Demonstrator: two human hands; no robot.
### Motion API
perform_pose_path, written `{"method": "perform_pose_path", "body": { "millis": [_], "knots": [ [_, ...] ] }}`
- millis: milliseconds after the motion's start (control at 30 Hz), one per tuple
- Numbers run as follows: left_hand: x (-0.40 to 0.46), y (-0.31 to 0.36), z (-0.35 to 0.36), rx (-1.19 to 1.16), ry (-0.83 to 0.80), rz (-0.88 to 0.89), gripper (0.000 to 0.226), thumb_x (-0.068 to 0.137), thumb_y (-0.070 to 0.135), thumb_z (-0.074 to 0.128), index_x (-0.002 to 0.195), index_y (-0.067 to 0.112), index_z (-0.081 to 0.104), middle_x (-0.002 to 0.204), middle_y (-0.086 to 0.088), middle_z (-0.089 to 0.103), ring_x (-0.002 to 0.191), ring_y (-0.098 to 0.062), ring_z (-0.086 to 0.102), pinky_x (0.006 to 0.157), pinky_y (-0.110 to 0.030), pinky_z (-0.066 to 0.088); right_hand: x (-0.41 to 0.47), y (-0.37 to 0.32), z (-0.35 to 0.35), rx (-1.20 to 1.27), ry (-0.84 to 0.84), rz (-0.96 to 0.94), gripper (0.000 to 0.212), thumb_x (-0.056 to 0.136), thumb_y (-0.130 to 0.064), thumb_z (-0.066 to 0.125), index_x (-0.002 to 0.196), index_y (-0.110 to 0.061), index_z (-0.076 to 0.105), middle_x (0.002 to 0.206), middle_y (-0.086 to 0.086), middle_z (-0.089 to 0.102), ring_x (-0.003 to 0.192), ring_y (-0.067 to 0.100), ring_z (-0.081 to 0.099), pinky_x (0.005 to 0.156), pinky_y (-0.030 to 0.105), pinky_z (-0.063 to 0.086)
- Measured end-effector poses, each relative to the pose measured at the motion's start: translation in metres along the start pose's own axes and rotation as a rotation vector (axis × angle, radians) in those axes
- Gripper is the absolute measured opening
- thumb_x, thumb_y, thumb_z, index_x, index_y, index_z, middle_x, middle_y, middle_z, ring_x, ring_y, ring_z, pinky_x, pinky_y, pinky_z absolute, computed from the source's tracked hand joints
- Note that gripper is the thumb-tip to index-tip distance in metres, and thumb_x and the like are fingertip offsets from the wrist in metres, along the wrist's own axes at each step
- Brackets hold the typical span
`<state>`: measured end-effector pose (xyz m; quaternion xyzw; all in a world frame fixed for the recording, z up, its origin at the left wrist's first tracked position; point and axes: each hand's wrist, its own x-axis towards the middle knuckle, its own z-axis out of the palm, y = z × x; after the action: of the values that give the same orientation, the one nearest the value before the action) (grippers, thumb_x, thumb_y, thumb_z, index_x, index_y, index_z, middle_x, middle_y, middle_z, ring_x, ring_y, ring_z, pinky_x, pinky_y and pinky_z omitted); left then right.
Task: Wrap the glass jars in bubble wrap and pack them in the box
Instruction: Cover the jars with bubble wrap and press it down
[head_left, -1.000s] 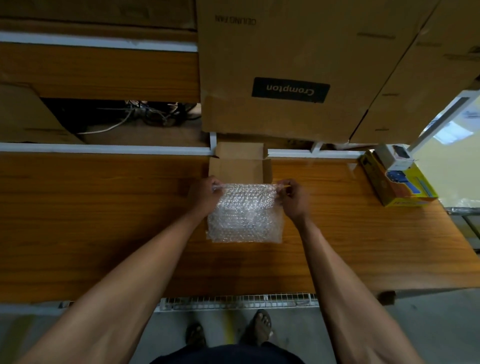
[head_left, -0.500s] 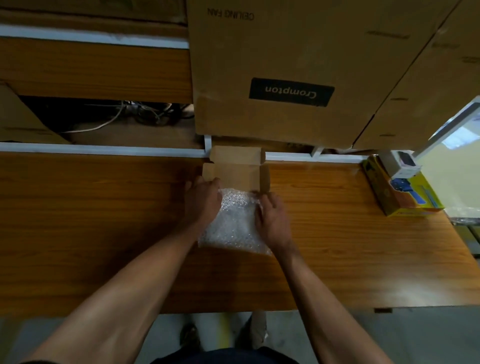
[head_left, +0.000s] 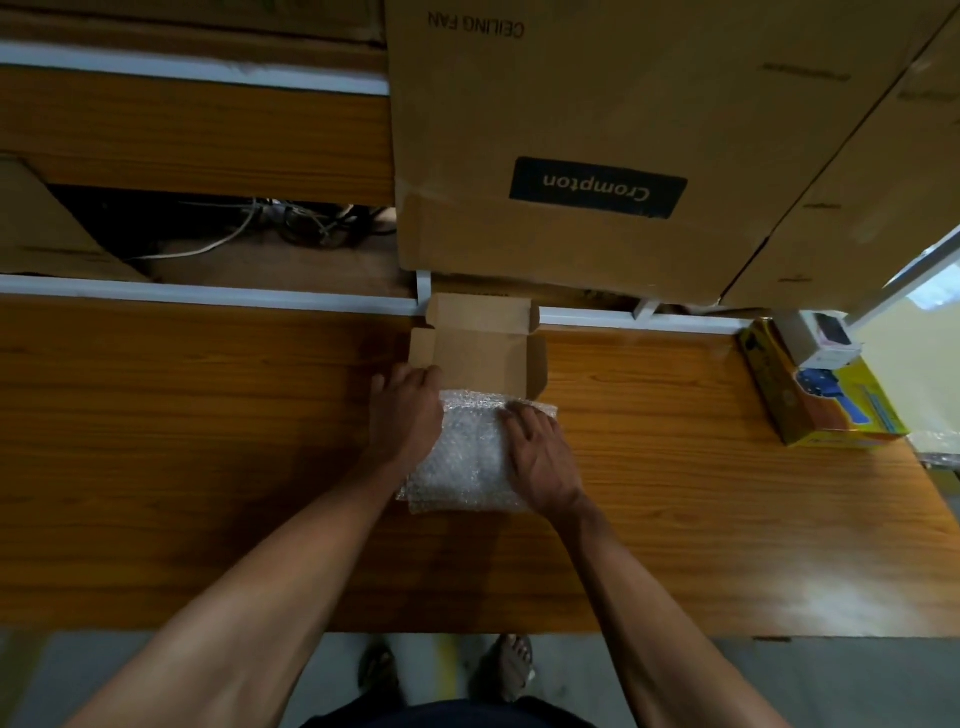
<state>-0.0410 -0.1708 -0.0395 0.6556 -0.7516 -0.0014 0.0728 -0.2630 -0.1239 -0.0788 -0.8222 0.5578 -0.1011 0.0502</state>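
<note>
1 bubble wrap bundle (head_left: 467, 457) is lying at frame centre on the wooden table (head_left: 182, 441), touching the near edge of 1 small open box (head_left: 480, 348). No jar is showing through the wrap. The left hand (head_left: 405, 415) and right hand (head_left: 540, 457) are pressing flat on the bundle's 2 sides, fingers extended. Bare tabletop is lying open left and right. 1 yellow carton (head_left: 821, 395) is sitting at the right edge.

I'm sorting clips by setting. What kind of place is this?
Probably a packing station in a storeroom or shop back room: big ceiling fan cartons are stacked behind a wooden table, with bubble wrap beside a small open box.
</note>
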Motion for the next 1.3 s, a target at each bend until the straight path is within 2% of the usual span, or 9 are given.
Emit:
{"method": "perform_pose_path", "body": {
  "millis": [100, 167, 267, 400, 500, 667, 933, 1133, 1300],
  "knots": [
    [-0.010, 0.006, -0.003, 0.012, 0.079, 0.035, 0.044, 0.091, 0.031, 0.067, 0.132, 0.019, 0.057, 0.131, -0.004, 0.056, 0.116, -0.029, 0.048, 0.090, -0.047, 0.040, -0.002, -0.007, -0.001, 0.011, 0.031, -0.011, 0.058, 0.101, -0.021, 0.060, 0.153, -0.006, 0.041, 0.153, 0.018, 0.046, 0.141, 0.034, 0.045, 0.118, 0.051, 0.041],
    [-0.020, 0.014, 0.002, 0.003, 0.097, 0.128, 0.036, 0.094, 0.033, 0.062, 0.128, 0.020, 0.057, 0.128, -0.003, 0.054, 0.116, -0.027, 0.049, 0.089, -0.044, 0.041, -0.003, -0.011, 0.003, 0.018, 0.035, 0.028, 0.049, 0.108, -0.026, 0.048, 0.153, -0.007, 0.043, 0.152, 0.018, 0.048, 0.140, 0.033, 0.046, 0.117, 0.051, 0.041],
    [-0.031, 0.019, 0.018, 0.005, 0.035, 0.217, 0.033, 0.098, 0.036, 0.055, 0.126, 0.019, 0.058, 0.128, -0.002, 0.055, 0.121, -0.026, 0.052, 0.093, -0.043, 0.041, -0.003, -0.014, 0.007, 0.032, -0.008, 0.082, 0.049, 0.112, -0.030, 0.036, 0.155, -0.008, 0.041, 0.153, 0.017, 0.046, 0.140, 0.033, 0.045, 0.117, 0.051, 0.040],
    [-0.038, 0.015, 0.032, 0.020, -0.040, 0.196, 0.044, 0.099, 0.042, 0.046, 0.131, 0.016, 0.061, 0.133, -0.002, 0.061, 0.122, -0.025, 0.056, 0.097, -0.045, 0.042, -0.001, -0.014, 0.007, 0.016, -0.042, 0.099, 0.053, 0.111, -0.038, 0.030, 0.155, -0.010, 0.040, 0.153, 0.017, 0.044, 0.139, 0.032, 0.043, 0.118, 0.050, 0.038],
    [-0.038, 0.013, 0.030, 0.057, -0.096, 0.182, 0.056, 0.100, 0.049, 0.038, 0.141, 0.016, 0.057, 0.140, -0.002, 0.059, 0.129, -0.025, 0.050, 0.103, -0.047, 0.039, -0.001, -0.014, 0.005, -0.023, -0.090, 0.115, 0.057, 0.110, -0.044, 0.023, 0.155, -0.012, 0.038, 0.153, 0.015, 0.042, 0.140, 0.031, 0.042, 0.119, 0.049, 0.036],
    [-0.035, 0.015, 0.023, 0.107, -0.218, 0.122, 0.065, 0.096, 0.058, 0.034, 0.148, 0.021, 0.049, 0.151, 0.002, 0.047, 0.136, -0.028, 0.034, 0.105, -0.055, 0.027, 0.001, -0.017, 0.001, -0.087, -0.168, 0.192, 0.061, 0.106, -0.050, 0.024, 0.155, -0.016, 0.036, 0.156, 0.014, 0.040, 0.140, 0.040, 0.037, 0.114, 0.055, 0.035],
    [-0.025, 0.015, 0.015, 0.121, -0.266, 0.102, 0.068, 0.090, 0.068, 0.035, 0.140, 0.026, 0.052, 0.142, -0.001, 0.044, 0.127, -0.031, 0.034, 0.099, -0.054, 0.029, 0.003, -0.022, -0.004, -0.148, -0.171, 0.252, 0.063, 0.100, -0.057, 0.029, 0.148, -0.019, 0.045, 0.151, 0.011, 0.042, 0.126, 0.037, 0.043, 0.099, 0.051, 0.037],
    [-0.038, 0.016, 0.020, 0.114, -0.195, 0.124, 0.071, 0.088, 0.060, 0.036, 0.143, 0.020, 0.056, 0.149, 0.002, 0.050, 0.136, -0.031, 0.034, 0.106, -0.058, 0.028, -0.002, -0.025, -0.001, -0.133, -0.164, 0.286, 0.072, 0.099, -0.060, 0.030, 0.154, -0.015, 0.044, 0.155, 0.009, 0.045, 0.129, 0.040, 0.043, 0.103, 0.055, 0.036],
    [-0.031, 0.018, 0.020, 0.110, -0.265, 0.111, 0.075, 0.089, 0.064, 0.037, 0.152, 0.024, 0.046, 0.154, 0.003, 0.045, 0.139, -0.032, 0.030, 0.109, -0.059, 0.022, 0.001, -0.024, -0.003, -0.129, -0.177, 0.284, 0.077, 0.093, -0.064, 0.031, 0.154, -0.018, 0.042, 0.154, 0.005, 0.044, 0.126, 0.036, 0.042, 0.101, 0.052, 0.035]
  ]
}}
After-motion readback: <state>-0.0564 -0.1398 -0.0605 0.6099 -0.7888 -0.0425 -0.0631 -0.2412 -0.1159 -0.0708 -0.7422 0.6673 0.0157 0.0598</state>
